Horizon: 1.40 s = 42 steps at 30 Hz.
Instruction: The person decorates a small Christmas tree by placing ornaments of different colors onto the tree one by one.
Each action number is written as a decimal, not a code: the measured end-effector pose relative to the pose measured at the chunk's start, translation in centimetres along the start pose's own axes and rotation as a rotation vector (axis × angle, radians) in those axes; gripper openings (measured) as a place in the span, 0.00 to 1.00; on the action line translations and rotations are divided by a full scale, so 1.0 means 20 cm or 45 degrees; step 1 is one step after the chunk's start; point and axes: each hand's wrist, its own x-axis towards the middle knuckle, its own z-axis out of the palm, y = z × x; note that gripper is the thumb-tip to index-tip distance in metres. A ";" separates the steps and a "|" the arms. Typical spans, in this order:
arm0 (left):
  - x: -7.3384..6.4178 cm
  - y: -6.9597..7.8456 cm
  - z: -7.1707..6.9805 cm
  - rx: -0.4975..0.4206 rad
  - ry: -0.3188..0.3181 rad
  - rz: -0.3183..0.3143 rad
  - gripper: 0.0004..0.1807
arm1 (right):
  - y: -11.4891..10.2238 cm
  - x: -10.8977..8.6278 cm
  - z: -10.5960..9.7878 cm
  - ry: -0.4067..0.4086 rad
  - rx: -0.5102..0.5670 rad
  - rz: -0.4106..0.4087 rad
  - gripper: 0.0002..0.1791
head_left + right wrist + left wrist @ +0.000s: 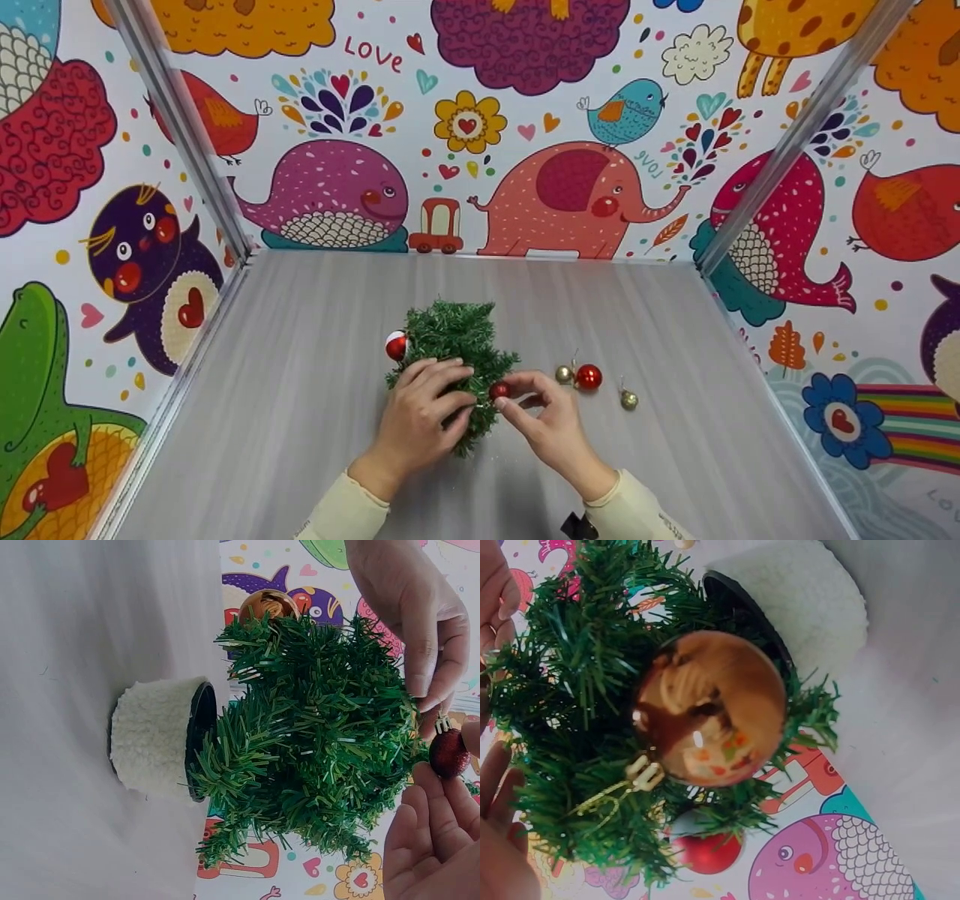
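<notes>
Head view has "Love" (373,54) lettered on the back wall panel (480,112), and a smaller "Love" (646,165) mirror-reversed beside the elephant's trunk; tiny print on the cream sleeves (637,506) is too small to read. Grey, wood-grained counter (300,315) runs up to panels of cartoon whales, birds and a penguin, with metal posts (184,135) at the corners. On it, between the hands, is the small green Christmas tree (454,330) in its fluffy white pot (157,736). The right hand (553,424) pinches a dark red glittery bauble (499,390) beside the branches. The left hand (421,416) rests on the tree, fingers bent; whether they grip a twig I cannot tell. A red-and-white bauble (396,345) and a large gold bauble (712,705) are against the branches; three loose baubles (589,377) lie to the right.
</notes>
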 end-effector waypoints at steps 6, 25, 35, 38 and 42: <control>0.03 0.01 -0.01 -0.025 0.054 0.009 0.03 | 0.06 -0.02 0.01 -0.011 -0.007 0.055 0.14; 0.04 0.00 -0.03 -0.037 0.082 -0.012 0.03 | 0.17 -0.07 0.04 -0.108 -0.023 0.106 0.12; 0.02 0.01 -0.03 -0.024 0.001 -0.058 0.03 | 0.26 -0.10 0.05 -0.154 0.002 0.138 0.13; 0.02 0.01 -0.03 -0.023 -0.015 -0.072 0.03 | 0.25 -0.10 0.05 -0.129 -0.046 0.076 0.12; 0.02 0.01 -0.03 -0.019 -0.023 -0.088 0.02 | 0.23 -0.09 0.07 -0.062 -0.188 -0.122 0.11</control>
